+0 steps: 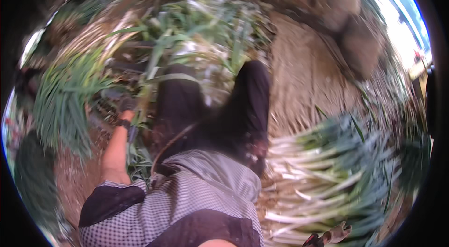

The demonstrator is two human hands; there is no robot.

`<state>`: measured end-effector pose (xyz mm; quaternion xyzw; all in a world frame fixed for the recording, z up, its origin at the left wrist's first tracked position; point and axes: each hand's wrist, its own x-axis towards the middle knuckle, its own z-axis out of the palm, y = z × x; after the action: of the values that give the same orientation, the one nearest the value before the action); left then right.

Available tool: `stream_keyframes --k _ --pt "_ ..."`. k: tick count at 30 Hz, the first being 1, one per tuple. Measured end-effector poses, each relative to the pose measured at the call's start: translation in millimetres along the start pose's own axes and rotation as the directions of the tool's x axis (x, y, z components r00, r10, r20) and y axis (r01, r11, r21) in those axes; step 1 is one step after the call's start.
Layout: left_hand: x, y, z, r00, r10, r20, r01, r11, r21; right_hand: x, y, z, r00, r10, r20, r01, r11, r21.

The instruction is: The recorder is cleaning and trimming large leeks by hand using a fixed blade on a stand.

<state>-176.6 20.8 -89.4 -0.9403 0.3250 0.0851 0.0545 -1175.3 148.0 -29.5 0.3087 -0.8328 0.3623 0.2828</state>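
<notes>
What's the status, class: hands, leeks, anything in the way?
Left hand near green bundle, blurred, hold unclear. Right hand open by leeks. Leeks laid side by side. Leaf across left knee.

Rippled brown floor (311, 78), reddish-brown ground (77, 177) at left, bright daylight (397, 18) at upper right.

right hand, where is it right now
In the head view, the right hand is at the lower edge, right of centre, by the near end of the spread-out leeks; whether it touches them is unclear.
</notes>
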Motion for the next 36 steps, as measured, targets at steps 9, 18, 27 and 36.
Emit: stream_keyframes --k 9,18,27,36 --pt "-84.2 1.7 -63.3 0.985 0.126 0.118 -0.003 0.693 -0.721 -92.7 -434.5 44.2 0.420 -0.855 0.305 0.126 0.388 0.913" --pt "-128.0 30.6 -38.6 0.973 0.081 0.216 0.060 0.814 -0.577 -238.2 -655.1 37.6 -0.570 -0.821 0.037 0.377 -0.221 0.900" --pt "-55.9 40.3 -106.8 0.941 0.313 -0.126 -0.310 0.654 -0.690 -348.7 -750.2 128.9 -0.661 -0.750 0.021 0.366 -0.298 0.882" --pt "184.2 115.7 -98.9 0.975 0.183 -0.126 -0.203 0.506 -0.839 -411.5 -813.5 260.2 -0.500 -0.629 0.595 -0.577 0.754 0.312"
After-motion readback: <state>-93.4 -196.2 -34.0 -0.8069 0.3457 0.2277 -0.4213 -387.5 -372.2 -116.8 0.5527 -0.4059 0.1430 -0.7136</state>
